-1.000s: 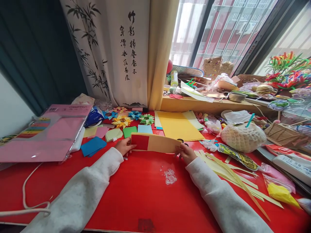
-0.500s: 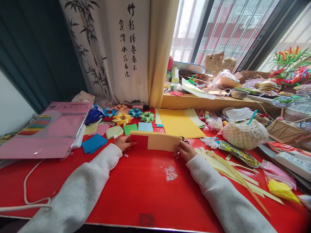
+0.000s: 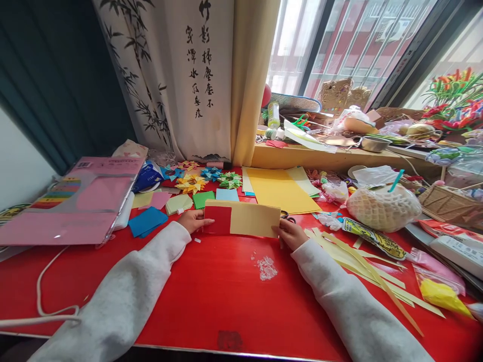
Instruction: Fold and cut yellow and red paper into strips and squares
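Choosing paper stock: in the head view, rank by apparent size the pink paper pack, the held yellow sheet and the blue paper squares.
1. pink paper pack
2. held yellow sheet
3. blue paper squares

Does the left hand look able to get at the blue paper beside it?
Probably yes. The blue paper lies flat on the table just beside the left hand, with nothing between them. That hand grips the yellow sheet, though, so it would need to let go first.
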`<state>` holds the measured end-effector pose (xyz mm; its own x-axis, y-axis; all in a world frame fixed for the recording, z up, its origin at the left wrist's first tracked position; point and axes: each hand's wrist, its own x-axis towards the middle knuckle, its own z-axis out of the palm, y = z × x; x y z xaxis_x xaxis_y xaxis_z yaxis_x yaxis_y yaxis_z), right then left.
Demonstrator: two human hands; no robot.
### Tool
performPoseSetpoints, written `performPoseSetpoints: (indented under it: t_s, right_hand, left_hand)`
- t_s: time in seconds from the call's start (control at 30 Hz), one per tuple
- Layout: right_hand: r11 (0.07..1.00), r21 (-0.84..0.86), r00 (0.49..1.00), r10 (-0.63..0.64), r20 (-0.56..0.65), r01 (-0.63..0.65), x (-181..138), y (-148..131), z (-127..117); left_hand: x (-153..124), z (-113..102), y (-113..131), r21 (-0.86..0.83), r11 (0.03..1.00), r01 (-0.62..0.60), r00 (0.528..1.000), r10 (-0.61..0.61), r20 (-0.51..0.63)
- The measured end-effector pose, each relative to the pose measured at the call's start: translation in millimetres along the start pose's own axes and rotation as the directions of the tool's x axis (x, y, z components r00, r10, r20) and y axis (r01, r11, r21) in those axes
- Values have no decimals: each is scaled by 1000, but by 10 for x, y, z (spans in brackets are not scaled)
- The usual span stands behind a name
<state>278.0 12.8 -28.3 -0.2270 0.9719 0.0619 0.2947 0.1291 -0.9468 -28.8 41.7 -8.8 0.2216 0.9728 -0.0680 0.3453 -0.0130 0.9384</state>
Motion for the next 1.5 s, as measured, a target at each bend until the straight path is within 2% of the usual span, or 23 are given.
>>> performPoseSetpoints:
  t_s: [0.23,0.53,0.7,0.8,0.9,1.03,1.13,1.3,1.5]
  right_hand:
    - [990,136,998,43,-50,-36,-4,-71,-9]
    - [953,276,990,138,-22,-127,19,-113,-42]
    - [922,371,994,110,15,-108,46,-81,-55]
    - [940,337,998,60,-5,-54,53,-63,-58]
    - [978,207,997,-2,-79,18,39,-60,-54]
    - [998,42,999,43,-12,-43,5,-66,-51]
    - [998,36,998,47,30,-48,-1,-63,-54]
    - [999,47,1000,24,10,-25,7,-64,-65]
    - [998,68,1000,8,19,-10,14,-49,-65]
  left_hand:
    - [-13,35,80,-143,987,71,996,-62,66]
    - [-59,78,152,-121,987,102,993,-93,73]
    - [-65,98,152,-79,994,77,994,-71,77]
    - [-56,91,151,-47,998,34,999,-32,44]
    - [-43,72,123,5,1000,-24,1000,24,-1]
    - [-42,58,57,107,993,-51,999,51,-1]
    - [-51,52,22,195,979,-63,998,65,-2]
    - [-53,44,20,312,944,-107,991,126,-41]
    - [-119,67,113,477,842,-252,953,303,-31]
